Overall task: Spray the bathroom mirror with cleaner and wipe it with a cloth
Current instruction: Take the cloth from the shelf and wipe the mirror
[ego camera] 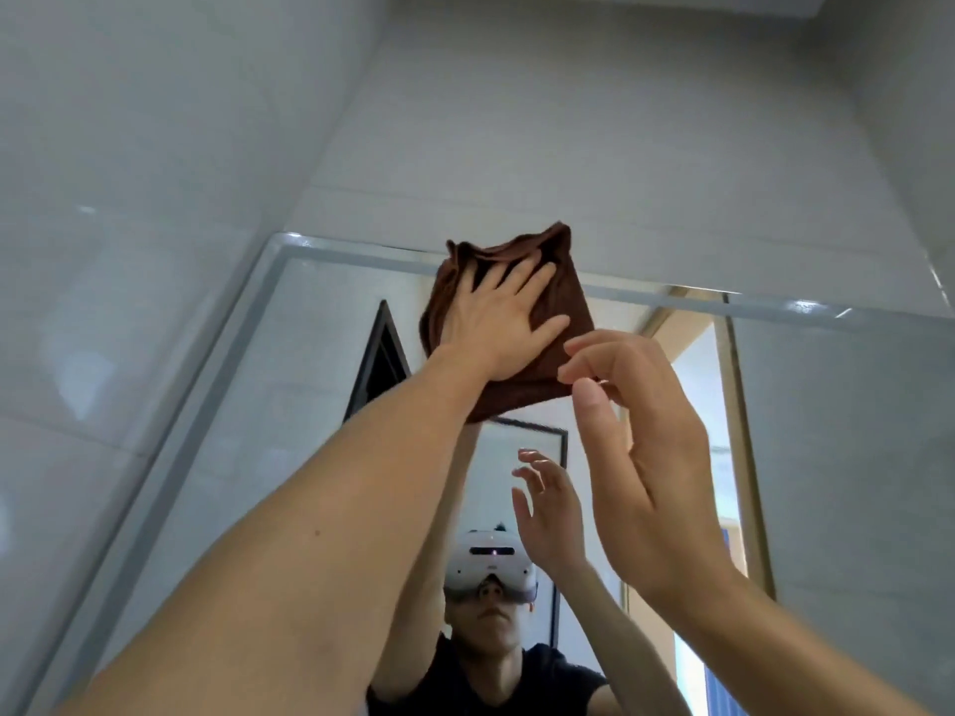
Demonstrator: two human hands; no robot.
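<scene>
A brown cloth lies flat against the top edge of the bathroom mirror, partly over the wall above it. My left hand presses on the cloth with spread, straight fingers. My right hand is raised just right of and below the cloth, fingers loosely bent, fingertips near the cloth's lower right corner; whether they touch it is unclear. No spray bottle is in view.
Grey tiled walls surround the mirror on the left and above. The mirror's bevelled frame edge runs along the top. The glass reflects me, a dark window and a doorway.
</scene>
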